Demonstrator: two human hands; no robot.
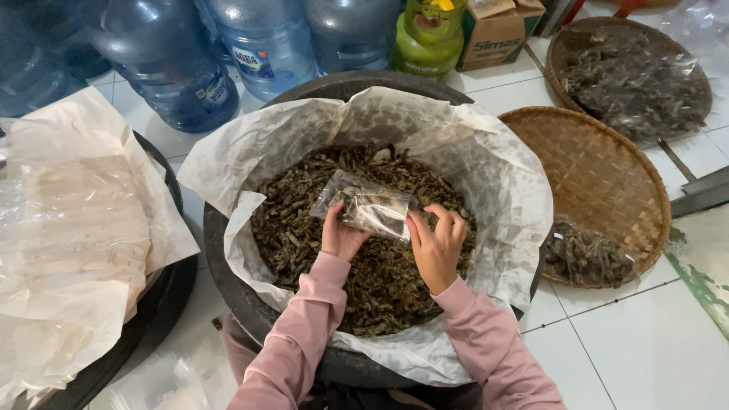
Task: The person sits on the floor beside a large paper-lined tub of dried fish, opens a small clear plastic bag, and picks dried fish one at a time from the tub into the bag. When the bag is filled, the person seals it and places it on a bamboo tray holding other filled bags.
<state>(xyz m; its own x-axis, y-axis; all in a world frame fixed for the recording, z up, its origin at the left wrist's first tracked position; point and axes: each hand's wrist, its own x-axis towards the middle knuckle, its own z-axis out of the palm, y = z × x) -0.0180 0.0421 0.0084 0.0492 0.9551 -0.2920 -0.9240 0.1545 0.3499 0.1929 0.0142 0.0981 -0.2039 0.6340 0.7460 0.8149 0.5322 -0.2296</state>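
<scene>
A large black basin lined with white paper holds a heap of dark dried pieces. Above the heap, both my hands hold a small clear plastic bag partly filled with the same dried pieces. My left hand grips the bag's lower left edge. My right hand pinches its right end. Pink sleeves cover both my arms.
A second paper-lined black basin sits at the left. Two round woven trays lie at the right: the near one with a small pile of dried pieces, the far one fuller under plastic. Blue water jugs, a green gas canister and a cardboard box stand behind.
</scene>
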